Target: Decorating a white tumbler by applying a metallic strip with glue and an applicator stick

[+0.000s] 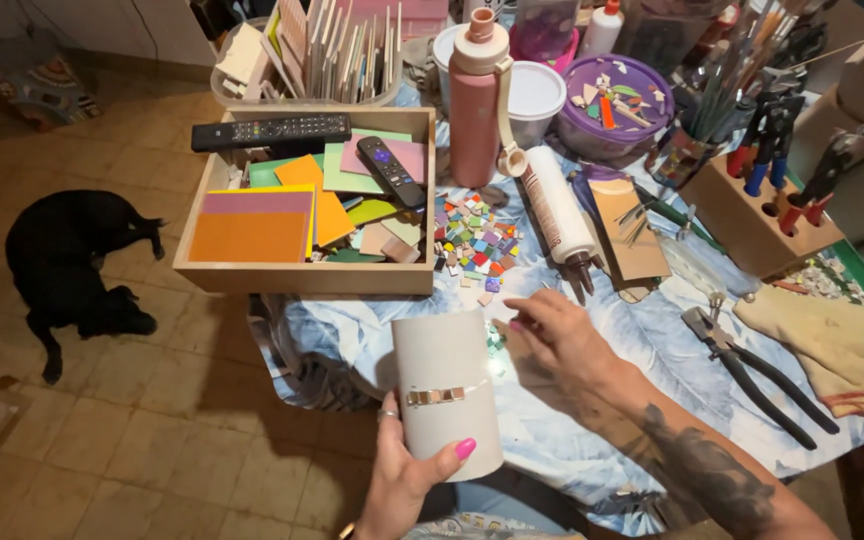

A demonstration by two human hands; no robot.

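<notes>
My left hand (407,475) grips a white cylinder (447,390) from below, held upright over the table's near edge. A short row of shiny tile pieces (437,396) runs across its side. My right hand (552,335) rests just right of the cylinder, fingers spread and reaching down toward small tile bits on the blue-and-white cloth (592,400). A pile of small coloured mosaic pieces (474,245) lies a little beyond the right hand.
A wooden tray (312,275) holds coloured tiles and two remote controls. A pink bottle (475,100), white glue tube (557,210), purple bowl (617,105), tile nippers (752,375) and wooden tool block (767,215) crowd the table. A black dog (67,265) lies on the floor at left.
</notes>
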